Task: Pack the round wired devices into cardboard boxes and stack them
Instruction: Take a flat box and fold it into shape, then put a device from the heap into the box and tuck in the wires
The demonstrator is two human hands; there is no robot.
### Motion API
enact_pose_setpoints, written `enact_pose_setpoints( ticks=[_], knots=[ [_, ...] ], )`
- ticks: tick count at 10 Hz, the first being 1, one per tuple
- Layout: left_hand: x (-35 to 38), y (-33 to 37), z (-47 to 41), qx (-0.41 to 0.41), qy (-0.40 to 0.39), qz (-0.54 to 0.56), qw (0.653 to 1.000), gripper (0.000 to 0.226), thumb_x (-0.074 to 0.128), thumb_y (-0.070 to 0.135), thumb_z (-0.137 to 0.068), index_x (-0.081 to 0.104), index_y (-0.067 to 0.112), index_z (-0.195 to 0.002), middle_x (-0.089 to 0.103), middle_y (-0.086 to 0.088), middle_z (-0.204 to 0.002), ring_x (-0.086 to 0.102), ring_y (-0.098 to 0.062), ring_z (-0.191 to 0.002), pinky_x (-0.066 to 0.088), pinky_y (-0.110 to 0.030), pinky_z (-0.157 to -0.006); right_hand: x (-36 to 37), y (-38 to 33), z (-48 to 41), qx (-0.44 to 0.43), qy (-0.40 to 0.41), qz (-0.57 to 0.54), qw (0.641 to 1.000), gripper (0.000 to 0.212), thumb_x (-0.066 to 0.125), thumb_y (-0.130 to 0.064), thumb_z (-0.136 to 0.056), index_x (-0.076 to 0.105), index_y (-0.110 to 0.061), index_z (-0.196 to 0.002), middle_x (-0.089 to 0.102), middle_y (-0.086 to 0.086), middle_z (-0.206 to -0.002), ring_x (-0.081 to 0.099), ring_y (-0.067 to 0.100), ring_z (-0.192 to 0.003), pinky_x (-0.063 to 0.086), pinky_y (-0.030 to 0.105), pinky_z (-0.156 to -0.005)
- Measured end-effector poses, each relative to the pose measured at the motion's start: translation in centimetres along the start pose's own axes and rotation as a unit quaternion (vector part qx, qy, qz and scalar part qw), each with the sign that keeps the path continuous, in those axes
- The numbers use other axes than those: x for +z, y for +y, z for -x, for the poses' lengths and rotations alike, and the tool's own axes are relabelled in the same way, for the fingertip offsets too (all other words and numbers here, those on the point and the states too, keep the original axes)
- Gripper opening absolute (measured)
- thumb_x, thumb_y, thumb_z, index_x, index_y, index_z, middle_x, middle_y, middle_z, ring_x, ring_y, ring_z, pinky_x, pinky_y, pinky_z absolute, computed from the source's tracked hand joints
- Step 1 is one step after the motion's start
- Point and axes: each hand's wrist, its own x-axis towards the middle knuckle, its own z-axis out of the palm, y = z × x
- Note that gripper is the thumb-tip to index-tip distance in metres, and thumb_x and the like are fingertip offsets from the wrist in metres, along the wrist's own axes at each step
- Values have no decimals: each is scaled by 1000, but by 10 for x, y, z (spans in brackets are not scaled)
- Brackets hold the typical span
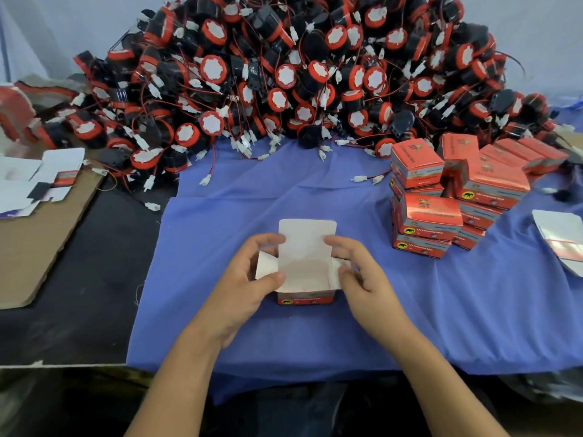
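Observation:
An open red cardboard box (305, 297) with a white inside stands on the blue cloth (315, 190) in front of me, its lid flap (307, 236) upright at the back. My left hand (249, 279) holds the box's left side, thumb on the near rim and fingers at the left flap. My right hand (359, 272) holds the right side, fingertips on the lid flap. The box looks empty inside. A big heap of round black-and-red wired devices (284, 77) fills the back of the table. Several shut red boxes (441, 200) are stacked at the right.
Flat unfolded box blanks (31, 181) lie on a brown cardboard sheet (38, 234) at the left. More flat blanks (561, 238) lie at the far right edge. Loose white connectors on red wires (206, 179) trail onto the cloth.

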Motion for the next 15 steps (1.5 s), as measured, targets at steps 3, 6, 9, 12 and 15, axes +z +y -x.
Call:
enact_pose_setpoints(
  ticks=[3,6,9,12,15],
  knots=[
    [-10,6,0,-56,-20,-117,991,44,69,21,-98,59,51,-129,70,23,-109,68,-1,-98,51,-13,-78,-17,-4,-9,55,-81,35,995,53,43,-5,-108,51,-52,-132,58,-12,-133,54,-4,-113,41,15,-100],
    [-45,56,-18,-85,-129,-182,971,71,95,47,-60,66,55,-124,66,29,-124,59,10,-118,54,-17,-90,-48,-39,-22,48,-168,127,976,46,56,-18,-104,54,-53,-134,49,-26,-139,50,6,-130,42,35,-113],
    [-73,87,-158,47,227,-115,966,25,73,20,-95,71,34,-115,71,7,-116,69,-15,-105,52,-28,-84,-3,-119,-167,13,-132,65,989,43,54,-19,-104,54,-36,-143,58,-17,-139,61,-2,-113,51,9,-69],
    [-115,62,-283,65,350,-504,787,54,65,13,-95,41,-5,-139,50,-29,-139,42,-45,-129,38,-51,-100,117,-97,-330,96,-154,45,982,37,47,-2,-102,54,6,-137,58,20,-114,48,22,-95,40,21,-60],
    [-134,54,-275,160,339,-566,734,48,74,30,-83,46,4,-112,63,-20,-101,54,-40,-91,41,-47,-66,137,-94,-340,136,-126,-48,981,30,49,5,-96,68,-12,-112,60,1,-80,53,14,-74,52,28,-65]
  ],
)
